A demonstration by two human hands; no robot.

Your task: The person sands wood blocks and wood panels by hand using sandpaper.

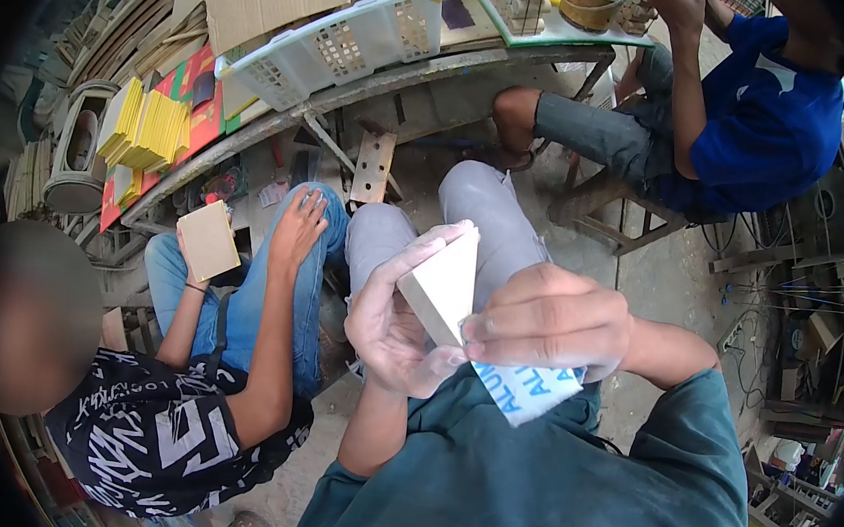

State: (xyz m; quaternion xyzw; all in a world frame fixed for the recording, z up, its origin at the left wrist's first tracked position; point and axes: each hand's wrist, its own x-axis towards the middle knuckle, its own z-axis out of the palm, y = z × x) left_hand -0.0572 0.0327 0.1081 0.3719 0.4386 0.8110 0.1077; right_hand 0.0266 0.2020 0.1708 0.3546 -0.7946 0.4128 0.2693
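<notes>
In the middle of the head view, a pale triangular wooden block (447, 284) rests in my left hand (386, 326), fingers and thumb closed round its edges. Whitish dust covers that hand. My right hand (557, 321) pinches a sheet of sandpaper (523, 393), its white back with blue lettering hanging below the fingers. The right fingertips and the sandpaper meet the block's lower corner. Whether the grit side lies flat on the wood is hidden by my fingers.
At left a seated person holds a square board (209, 241). Another person in a blue shirt (771, 113) sits at upper right. A workbench (377, 84) carries a plastic basket (334, 60), a cardboard box (279, 0) and stacked yellow-edged pieces (145, 127).
</notes>
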